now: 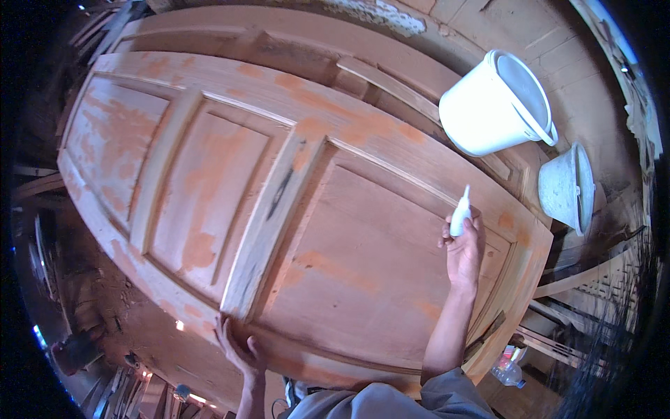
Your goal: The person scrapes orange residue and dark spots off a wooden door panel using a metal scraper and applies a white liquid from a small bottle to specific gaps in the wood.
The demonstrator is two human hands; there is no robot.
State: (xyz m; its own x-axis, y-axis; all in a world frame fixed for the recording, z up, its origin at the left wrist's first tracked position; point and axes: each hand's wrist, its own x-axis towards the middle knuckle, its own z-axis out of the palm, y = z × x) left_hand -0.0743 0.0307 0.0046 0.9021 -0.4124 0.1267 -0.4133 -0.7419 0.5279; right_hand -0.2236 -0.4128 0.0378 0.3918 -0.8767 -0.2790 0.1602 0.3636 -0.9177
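Observation:
A panelled wooden door (pixel 377 251) lies flat before me, with orange smears over its frame and panels. One crosspiece (pixel 269 209) has a dark split or stain along it. My right hand (pixel 465 257) is closed round a small white squeeze bottle (pixel 460 218) above the right part of the large panel. The bottle's thin nozzle points up and away from me. At the door's near edge, my left hand (pixel 241 350) touches the wood beside the end of that crosspiece. Its fingers are apart and hold nothing.
Beyond the door's far edge lies another wooden piece with a loose strip (pixel 398 87). A white bucket (pixel 478 108) and a smaller grey bucket (pixel 560 185) stand at the far right. A dark slim tool (pixel 486 334) lies at the near right, with a clear plastic bottle (pixel 508 370) below.

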